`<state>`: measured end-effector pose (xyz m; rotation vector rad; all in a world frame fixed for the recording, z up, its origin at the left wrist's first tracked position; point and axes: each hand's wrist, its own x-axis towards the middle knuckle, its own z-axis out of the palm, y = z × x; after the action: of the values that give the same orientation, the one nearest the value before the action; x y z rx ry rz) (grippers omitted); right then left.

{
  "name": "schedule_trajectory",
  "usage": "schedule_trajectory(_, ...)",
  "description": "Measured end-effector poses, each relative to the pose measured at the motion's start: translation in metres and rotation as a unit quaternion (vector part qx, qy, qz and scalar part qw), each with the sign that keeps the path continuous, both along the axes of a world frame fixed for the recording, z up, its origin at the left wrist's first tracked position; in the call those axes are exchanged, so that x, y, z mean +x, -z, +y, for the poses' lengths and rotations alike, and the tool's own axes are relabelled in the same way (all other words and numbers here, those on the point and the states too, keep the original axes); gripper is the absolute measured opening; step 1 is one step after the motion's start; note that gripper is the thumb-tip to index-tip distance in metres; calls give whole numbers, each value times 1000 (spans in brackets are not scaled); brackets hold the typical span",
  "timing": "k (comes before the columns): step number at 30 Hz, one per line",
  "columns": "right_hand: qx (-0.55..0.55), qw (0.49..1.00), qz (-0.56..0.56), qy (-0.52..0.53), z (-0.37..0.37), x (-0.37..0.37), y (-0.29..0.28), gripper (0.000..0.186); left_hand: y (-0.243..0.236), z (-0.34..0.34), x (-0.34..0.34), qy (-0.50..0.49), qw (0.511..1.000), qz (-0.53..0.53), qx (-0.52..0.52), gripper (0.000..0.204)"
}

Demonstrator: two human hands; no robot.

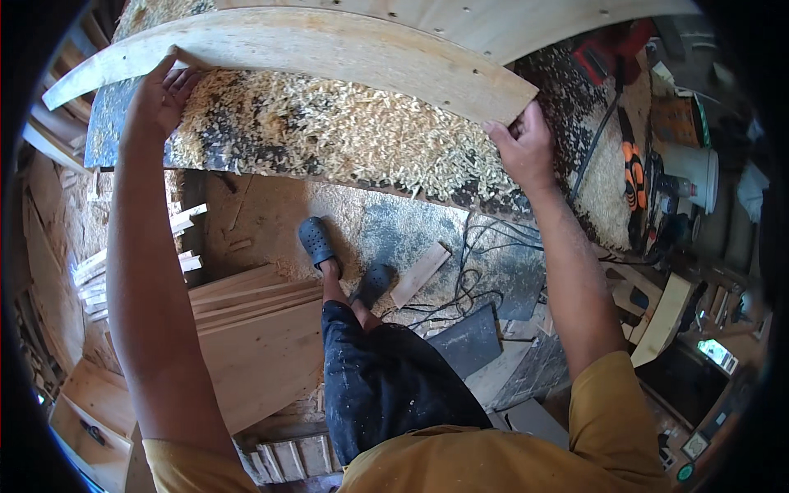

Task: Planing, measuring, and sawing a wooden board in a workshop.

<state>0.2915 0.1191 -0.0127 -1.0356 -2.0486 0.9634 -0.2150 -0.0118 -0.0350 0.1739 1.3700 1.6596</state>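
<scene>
- On the shaving-covered surface, a long wooden board is lying across the far side, with a second pale board just behind it.
- The left hand is holding the board's near edge toward its left end; its grip is closing on the edge, fingers on top. The right hand is pinching the board's right corner in a narrow grip.
- Risk, as a judgement: both grips are taking only the near edge and one corner, so the board is liable to pivot or slip if one hand is moving ahead of the other.
- Loose wood shavings are lying under the board and are reducing friction; the board may slide further than intended.
- A black cable is running across the surface near the right hand, toward an orange-and-black power tool; a swinging board end may snag it.
- Offcuts and cables are lying on the floor beside the feet, presenting a trip hazard while both arms are reaching forward.
</scene>
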Motion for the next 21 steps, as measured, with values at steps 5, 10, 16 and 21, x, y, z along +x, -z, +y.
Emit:
schedule_trajectory(5, -13, 999, -32, 8, 2, 0, 1, 35, -4, -2, -2, -1, 1000, 12, 1, 36)
schedule_trajectory(10, 43, 996, -72, 6, 4, 2, 1, 38, -3, -2, -6, 2, 1000, 7, -6, 34)
schedule_trajectory(16, 53, 996, -67, -3, 2, -1, -2, 41, -4, -1, -11, 14, 1000, -14, -14, 35)
schedule_trajectory(21, -2, 997, -72, 8, -2, -4, -7, 32, 14, -1, -18, 30, 999, -6, 16, 36)
